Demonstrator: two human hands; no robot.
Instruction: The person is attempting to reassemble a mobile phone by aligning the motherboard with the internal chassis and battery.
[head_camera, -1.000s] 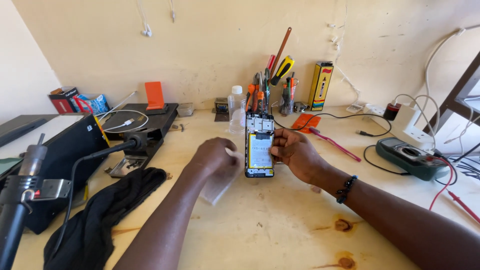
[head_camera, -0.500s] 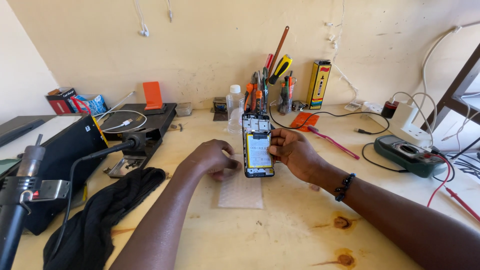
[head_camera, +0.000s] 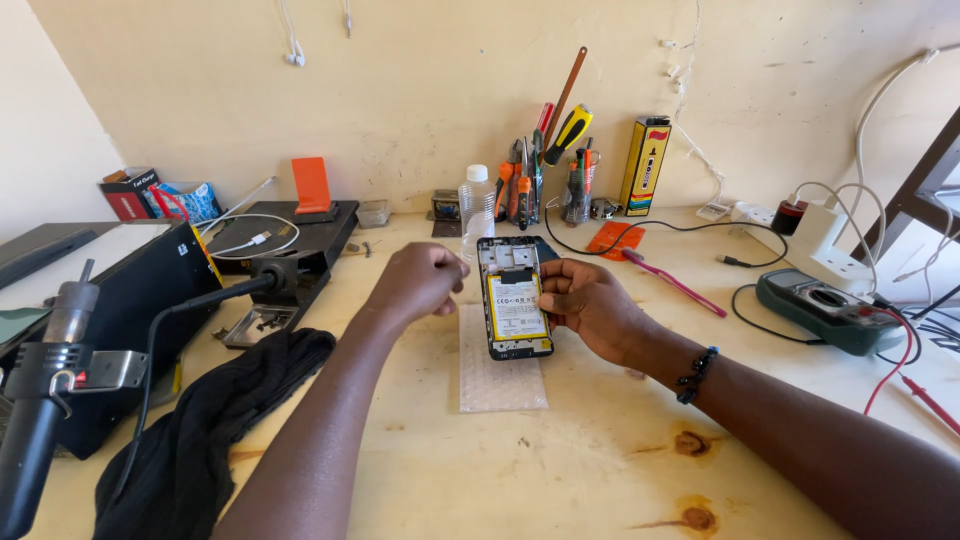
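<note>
We look down on a pale wooden tabletop (head_camera: 600, 470) against a cream wall. At far left sits a black machine (head_camera: 110, 300) with a hot-air tool (head_camera: 45, 400) in front of it, and a black cloth (head_camera: 220, 410) lies crumpled beside them. At far right a dark green multimeter (head_camera: 828, 310) rests among red and white cables.

In the middle, our right hand (head_camera: 590, 305) holds an opened phone (head_camera: 515, 298) upright above the tabletop, fingers wrapped around its right edge, its back cover off and the yellow-edged battery facing us. The phone's long axis runs up and down, tilted slightly. Our left hand (head_camera: 420, 280) is just to the phone's left, loosely curled with fingertips pinched together near the upper left corner; we cannot tell whether it grips anything or touches the phone. Below the phone lies a sheet of bubble wrap (head_camera: 500, 365).

Behind, a tool holder (head_camera: 530, 190) holds screwdrivers and pliers, beside a clear plastic bottle (head_camera: 477, 205). A small metal tray (head_camera: 258, 325) at left holds tiny parts.
</note>
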